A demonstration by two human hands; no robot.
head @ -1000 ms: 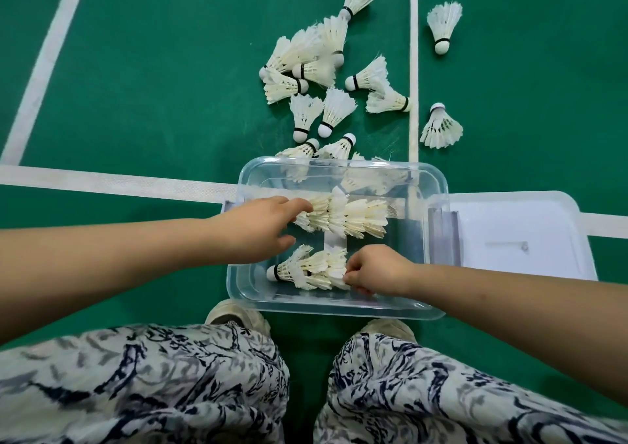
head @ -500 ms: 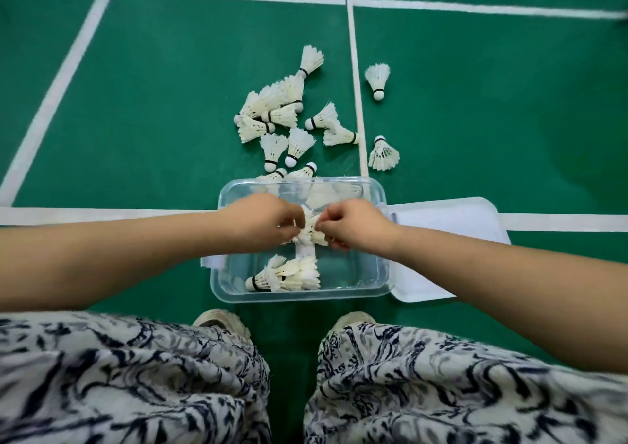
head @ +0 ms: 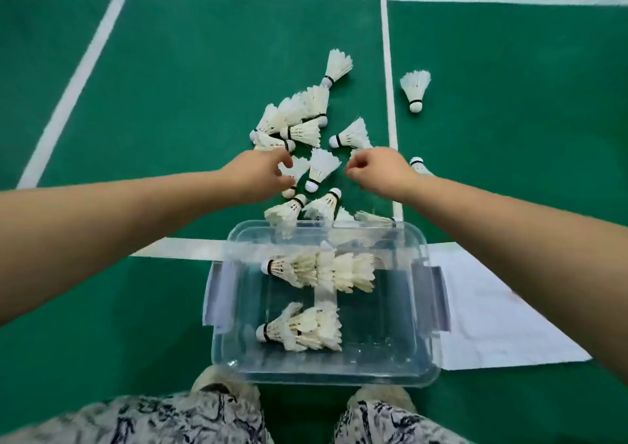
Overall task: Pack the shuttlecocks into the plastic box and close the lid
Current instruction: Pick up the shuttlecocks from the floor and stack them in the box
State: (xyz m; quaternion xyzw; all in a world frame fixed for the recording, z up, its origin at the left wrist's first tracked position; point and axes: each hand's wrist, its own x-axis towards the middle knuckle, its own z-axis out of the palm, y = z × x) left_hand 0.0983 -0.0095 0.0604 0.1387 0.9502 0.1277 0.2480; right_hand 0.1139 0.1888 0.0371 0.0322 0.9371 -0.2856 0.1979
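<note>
1. Left hand (head: 258, 178): fingers curled around a shuttlecock (head: 295, 173) on the floor.
2. Right hand (head: 382, 171): fingers curled; contents cannot be determined.
3. Plastic box (head: 421, 307): open, containing two shuttlecock stacks; lid (head: 492, 314) just right.

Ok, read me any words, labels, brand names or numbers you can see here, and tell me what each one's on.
No text is readable.
Shuttlecocks in the plastic box: small red marks inside the feathers of one stack, too small to read.
White lid: a faint mark, blurred.
</note>
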